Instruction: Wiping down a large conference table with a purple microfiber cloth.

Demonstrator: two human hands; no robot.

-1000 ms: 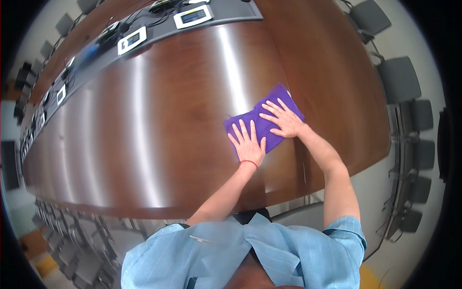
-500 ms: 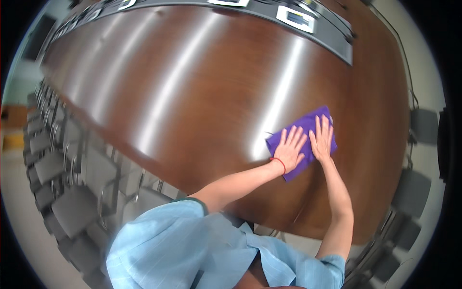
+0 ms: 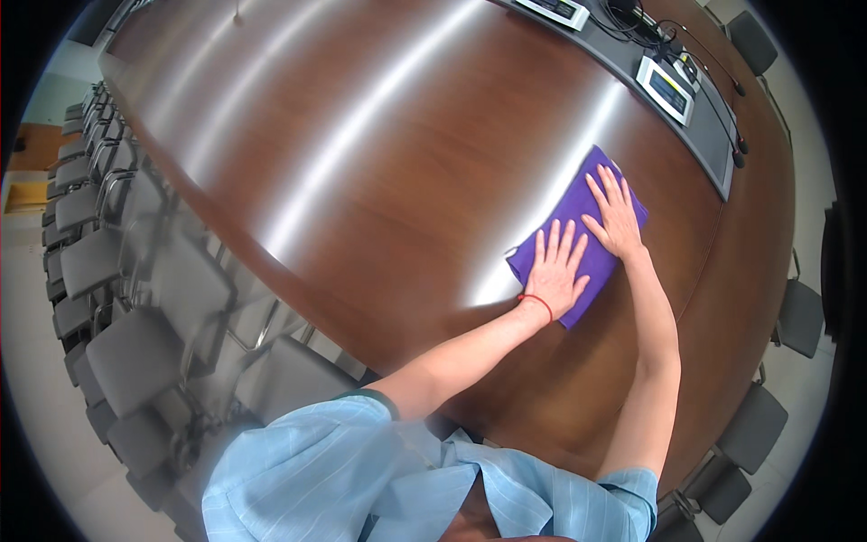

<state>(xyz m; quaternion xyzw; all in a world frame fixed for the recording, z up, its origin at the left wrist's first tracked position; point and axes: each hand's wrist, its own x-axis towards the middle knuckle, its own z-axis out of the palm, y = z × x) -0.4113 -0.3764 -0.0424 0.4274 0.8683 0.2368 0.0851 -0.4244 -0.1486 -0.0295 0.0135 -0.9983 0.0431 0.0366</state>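
A purple cloth [image 3: 603, 269] lies flat on the glossy brown wooden table [image 3: 379, 217], to the right of the middle. Spread on its lower left part is my left hand [image 3: 554, 271], palm down, a red cord around the wrist. Higher up and farther right, my right hand [image 3: 616, 217] also rests flat on the cloth, fingers stretched out and slightly apart. Both hands press on the cloth from above and neither grasps it. My palms hide part of the cloth.
A grey strip [image 3: 713, 149] set along the table's far side carries a white-framed screen [image 3: 666, 90], black cables [image 3: 628, 23] and thin microphones [image 3: 739, 158]. Rows of grey chairs [image 3: 135, 357] stand along the left edge. More chairs [image 3: 754, 425] line the right side.
The view has turned, so the table and grey strip appear rotated. Both hands remain flat on the cloth. It appears slightly farther right, and my right hand reaches higher.
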